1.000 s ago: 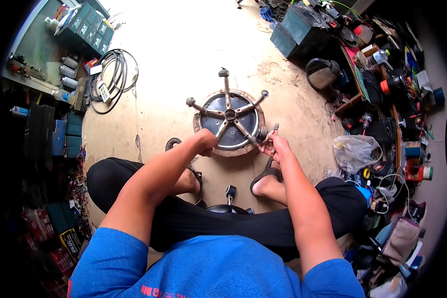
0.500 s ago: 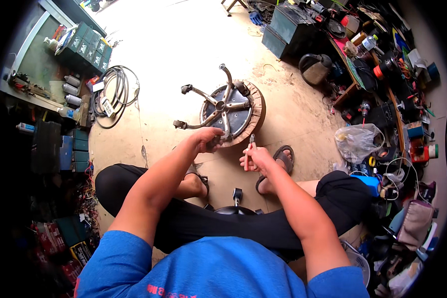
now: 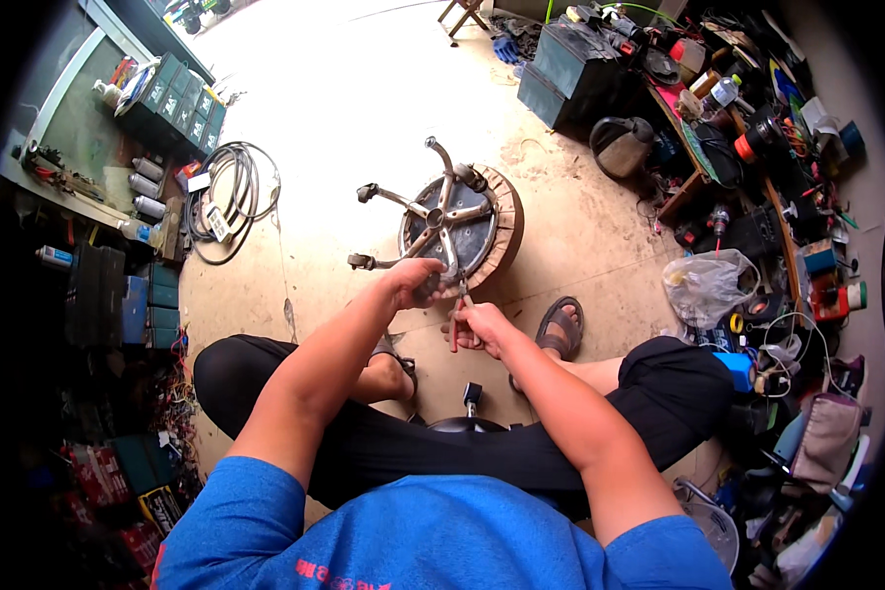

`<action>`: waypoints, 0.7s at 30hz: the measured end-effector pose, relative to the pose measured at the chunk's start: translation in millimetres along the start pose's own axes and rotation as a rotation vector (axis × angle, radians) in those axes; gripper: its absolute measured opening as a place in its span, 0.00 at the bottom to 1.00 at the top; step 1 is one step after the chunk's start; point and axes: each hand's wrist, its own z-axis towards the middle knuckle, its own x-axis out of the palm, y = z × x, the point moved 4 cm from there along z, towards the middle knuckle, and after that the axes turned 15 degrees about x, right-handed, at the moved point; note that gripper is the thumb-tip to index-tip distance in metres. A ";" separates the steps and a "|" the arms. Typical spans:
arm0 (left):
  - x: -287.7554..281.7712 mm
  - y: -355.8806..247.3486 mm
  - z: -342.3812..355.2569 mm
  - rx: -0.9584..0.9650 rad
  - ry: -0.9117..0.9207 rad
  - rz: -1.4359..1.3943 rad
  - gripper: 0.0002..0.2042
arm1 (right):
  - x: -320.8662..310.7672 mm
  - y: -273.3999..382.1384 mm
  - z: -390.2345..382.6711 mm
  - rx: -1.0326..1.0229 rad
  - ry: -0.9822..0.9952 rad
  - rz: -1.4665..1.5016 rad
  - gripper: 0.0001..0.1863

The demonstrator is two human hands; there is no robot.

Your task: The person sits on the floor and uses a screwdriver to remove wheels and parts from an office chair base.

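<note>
A five-legged metal swivel-chair base (image 3: 436, 218) lies on a round brown stool (image 3: 507, 228) in front of me. Casters sit on the ends of its legs; the far leg (image 3: 438, 152) shows a bare end. My left hand (image 3: 415, 282) is closed around a dark caster (image 3: 426, 288) by the end of the nearest leg. Red-handled pliers (image 3: 453, 332) are gripped in my right hand (image 3: 484, 328). Their jaws point away from me, close beside the caster and leg end. Whether the jaws touch either one I cannot make out.
Coiled black cable (image 3: 234, 202) lies on the floor at left, near green batteries (image 3: 172, 103). On the right are a cluttered wooden shelf (image 3: 686, 192), a clear plastic bag (image 3: 703, 285) and a dark jug-like container (image 3: 621, 146). My sandalled foot (image 3: 562, 324) is beside the stool.
My right hand has brought the pliers left, up to the leg end by my left hand. My left hand stays at the caster. The view has shifted slightly.
</note>
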 end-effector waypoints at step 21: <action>22.8 0.6 3.6 0.019 0.023 -0.053 0.08 | 9.0 10.7 9.7 -0.051 -0.043 0.136 0.08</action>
